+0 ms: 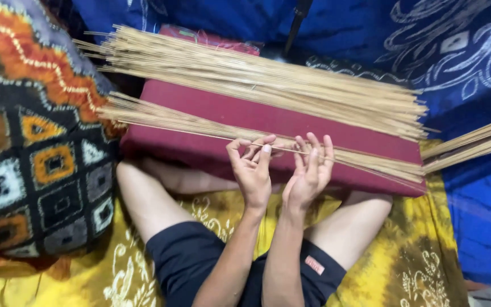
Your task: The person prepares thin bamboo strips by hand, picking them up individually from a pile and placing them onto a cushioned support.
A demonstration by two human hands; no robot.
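A thin bamboo stick (200, 135) lies across the front of a maroon cushion (291, 122). My left hand (252, 170) pinches this stick between thumb and fingers. My right hand (310, 169) touches the same stick just to the right, fingers spread upward. Behind the hands, a small bundle of sticks (160, 116) rests on the cushion's near side. A large pile of sticks (257, 79) covers its far side.
A patterned orange, black and grey pillow (29, 131) sits at the left. Yellow cloth (416, 261) covers the floor under my crossed legs. Blue patterned fabric (456, 51) hangs behind. More sticks (473, 142) jut in from the right edge.
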